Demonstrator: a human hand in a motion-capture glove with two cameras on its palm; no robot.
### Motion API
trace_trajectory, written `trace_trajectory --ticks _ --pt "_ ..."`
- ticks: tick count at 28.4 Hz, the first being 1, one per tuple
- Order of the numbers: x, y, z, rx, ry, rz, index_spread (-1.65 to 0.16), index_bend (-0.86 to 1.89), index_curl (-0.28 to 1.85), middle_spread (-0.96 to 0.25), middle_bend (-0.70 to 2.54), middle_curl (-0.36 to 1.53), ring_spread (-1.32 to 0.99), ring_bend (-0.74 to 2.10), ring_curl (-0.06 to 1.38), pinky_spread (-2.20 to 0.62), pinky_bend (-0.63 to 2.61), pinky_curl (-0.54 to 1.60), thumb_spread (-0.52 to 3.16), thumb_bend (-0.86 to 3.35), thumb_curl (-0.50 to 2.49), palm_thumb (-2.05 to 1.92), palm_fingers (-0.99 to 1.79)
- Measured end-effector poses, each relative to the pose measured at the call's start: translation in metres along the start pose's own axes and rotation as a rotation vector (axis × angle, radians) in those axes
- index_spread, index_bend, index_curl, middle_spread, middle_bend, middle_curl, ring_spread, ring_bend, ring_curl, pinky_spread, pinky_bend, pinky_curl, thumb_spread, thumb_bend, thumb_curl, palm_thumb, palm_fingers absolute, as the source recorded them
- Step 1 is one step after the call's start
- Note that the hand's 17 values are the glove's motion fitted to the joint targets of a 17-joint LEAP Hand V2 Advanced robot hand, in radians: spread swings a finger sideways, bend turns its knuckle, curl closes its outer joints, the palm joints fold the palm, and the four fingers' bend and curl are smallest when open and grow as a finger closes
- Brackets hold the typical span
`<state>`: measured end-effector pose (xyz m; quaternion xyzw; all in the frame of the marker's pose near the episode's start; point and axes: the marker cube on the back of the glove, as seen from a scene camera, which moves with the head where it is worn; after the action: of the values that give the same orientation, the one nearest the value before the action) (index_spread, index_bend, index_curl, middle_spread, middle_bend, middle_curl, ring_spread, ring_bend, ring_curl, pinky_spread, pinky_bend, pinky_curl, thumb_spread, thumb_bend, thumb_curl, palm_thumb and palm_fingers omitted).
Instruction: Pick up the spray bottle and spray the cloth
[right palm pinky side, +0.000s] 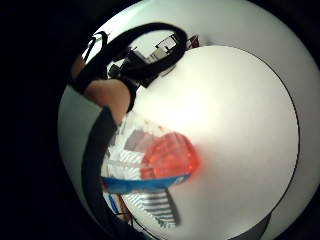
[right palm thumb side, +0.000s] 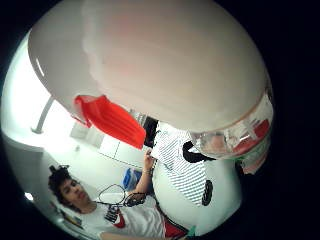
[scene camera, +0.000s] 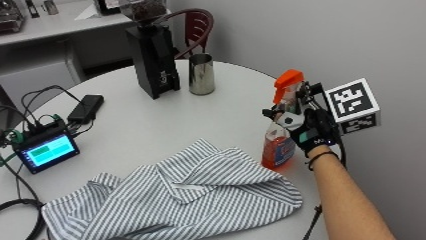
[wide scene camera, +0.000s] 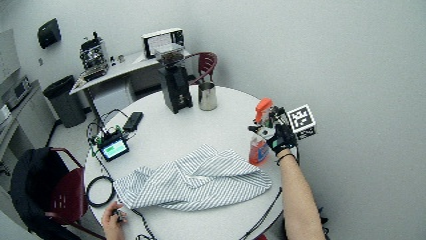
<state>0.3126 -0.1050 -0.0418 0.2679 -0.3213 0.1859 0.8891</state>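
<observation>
A clear spray bottle (scene camera: 278, 145) with orange liquid and an orange head (scene camera: 287, 80) stands upright near the round white table's (scene camera: 146, 125) right edge. My gloved right hand (scene camera: 309, 130) grips its neck from the right, fingers curled round it. Its base is beside the right corner of the striped cloth (scene camera: 186, 195), which lies crumpled across the table's near half. Whether the base touches the table I cannot tell. The little finger side palm view shows the bottle's base (right palm pinky side: 170, 157) over the cloth's edge (right palm pinky side: 150, 202). The thumb side palm view shows the orange trigger (right palm thumb side: 112, 120) close by.
A black grinder (scene camera: 154, 57) and a metal cup (scene camera: 201, 74) stand at the far side. A small screen device (scene camera: 45, 150), a black box (scene camera: 86, 107) and cables lie at the left. A bare hand (wide scene camera: 114, 217) rests at the table's near left edge.
</observation>
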Motion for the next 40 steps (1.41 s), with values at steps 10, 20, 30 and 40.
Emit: trace_trajectory --ticks 10,20,30,40 --pt "0.001 0.003 -0.009 0.027 0.015 0.012 -0.27 0.42 0.25 -0.12 0.35 0.38 -0.13 0.57 0.4 0.12 0.33 0.33 0.8 0.05 0.42 0.94 0.99" --pt "0.025 0.019 -0.023 0.077 0.073 0.06 -0.25 0.25 0.29 -0.14 0.48 0.45 -0.16 0.56 0.41 0.04 0.23 0.32 0.69 -0.01 0.49 1.0 1.15" --pt "-0.018 0.007 -0.046 0.103 0.31 -0.034 -0.25 0.18 0.34 -0.14 0.46 0.47 -0.16 0.55 0.43 0.01 0.21 0.33 0.64 -0.03 0.54 1.01 1.16" --pt "-0.132 -0.016 -0.029 0.05 0.718 -0.274 -0.24 0.16 0.38 -0.14 0.46 0.48 -0.16 0.55 0.44 0.0 0.21 0.34 0.61 -0.03 0.57 1.01 1.17"
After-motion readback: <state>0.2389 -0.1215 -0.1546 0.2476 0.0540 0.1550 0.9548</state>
